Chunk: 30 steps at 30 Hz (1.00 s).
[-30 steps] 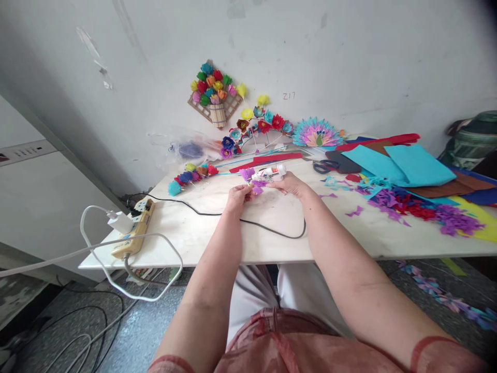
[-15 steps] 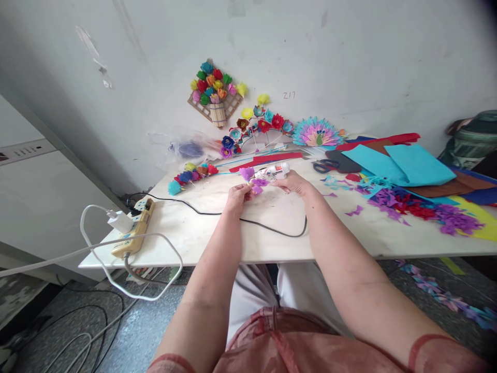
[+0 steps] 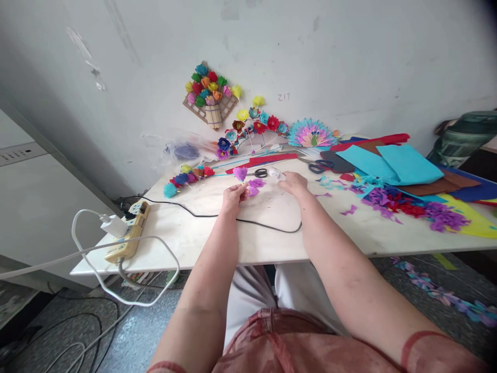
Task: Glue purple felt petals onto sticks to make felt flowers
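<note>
My left hand (image 3: 234,197) is closed, its fingertips pinching the thin stem of a purple paper flower (image 3: 240,174) that stands upright above them. Purple paper petals (image 3: 256,183) show right beside those fingertips; whether they touch the hand is hard to tell. In my right hand (image 3: 294,183) is a white glue gun (image 3: 276,174), somewhat blurred and partly covered by the fingers. A black cord (image 3: 267,226) runs across the table toward my right wrist. Small scissors (image 3: 261,173) with black handles lie between the flower and the glue gun.
A yellow power strip (image 3: 130,233) with white cables sits at the table's left edge. Finished paper flowers (image 3: 190,177) lie at back left. More scissors (image 3: 320,166), turquoise sheets (image 3: 392,163) and loose purple cuttings (image 3: 442,215) cover the right side.
The glue gun has swung away from the purple flower and turned in my right hand, uncovering the small scissors. My left hand still holds the flower. The whole view has shifted slightly.
</note>
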Each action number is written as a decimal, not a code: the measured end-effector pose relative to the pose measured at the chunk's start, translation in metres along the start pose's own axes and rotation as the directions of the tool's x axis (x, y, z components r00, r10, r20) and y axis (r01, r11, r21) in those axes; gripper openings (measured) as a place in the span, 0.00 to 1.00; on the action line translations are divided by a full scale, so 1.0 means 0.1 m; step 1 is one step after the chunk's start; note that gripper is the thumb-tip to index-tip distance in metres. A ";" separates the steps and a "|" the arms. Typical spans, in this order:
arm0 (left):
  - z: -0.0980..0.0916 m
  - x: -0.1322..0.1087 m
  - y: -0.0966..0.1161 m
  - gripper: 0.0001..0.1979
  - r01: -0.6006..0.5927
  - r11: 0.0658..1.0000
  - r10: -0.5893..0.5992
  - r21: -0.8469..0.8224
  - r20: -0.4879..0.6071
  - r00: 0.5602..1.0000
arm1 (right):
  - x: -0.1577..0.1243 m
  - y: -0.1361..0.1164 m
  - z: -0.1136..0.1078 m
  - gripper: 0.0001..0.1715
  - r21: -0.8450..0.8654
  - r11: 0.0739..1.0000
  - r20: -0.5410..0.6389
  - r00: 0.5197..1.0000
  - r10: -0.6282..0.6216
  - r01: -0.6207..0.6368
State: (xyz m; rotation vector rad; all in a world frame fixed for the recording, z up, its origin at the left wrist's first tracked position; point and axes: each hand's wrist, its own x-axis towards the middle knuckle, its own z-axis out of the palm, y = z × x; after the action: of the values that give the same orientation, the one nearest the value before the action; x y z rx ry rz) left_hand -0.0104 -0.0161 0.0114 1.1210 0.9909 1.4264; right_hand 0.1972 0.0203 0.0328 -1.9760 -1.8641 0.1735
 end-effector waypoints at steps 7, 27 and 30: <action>0.00 0.01 0.00 0.20 -0.013 1.000 0.013 -0.016 0.011 1.000 | 0.03 0.04 0.09 0.23 -0.125 0.992 0.038 0.999 -0.002 0.007; -0.01 0.02 -0.02 0.19 -0.027 1.000 0.028 0.015 -0.109 0.994 | -0.19 -0.39 0.15 0.13 -0.117 0.859 -0.123 0.851 -0.510 0.498; -0.01 0.03 -0.02 0.19 -0.033 0.999 0.034 0.015 -0.111 0.993 | -0.22 -0.43 0.18 0.13 -0.110 0.836 -0.093 0.832 -0.547 0.538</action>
State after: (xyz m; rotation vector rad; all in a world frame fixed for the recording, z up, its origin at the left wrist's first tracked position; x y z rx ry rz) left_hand -0.0106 -0.0131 0.0094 1.0819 1.0658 1.5250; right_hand 0.1490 0.0038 0.0283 -1.3787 -2.2896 -0.1895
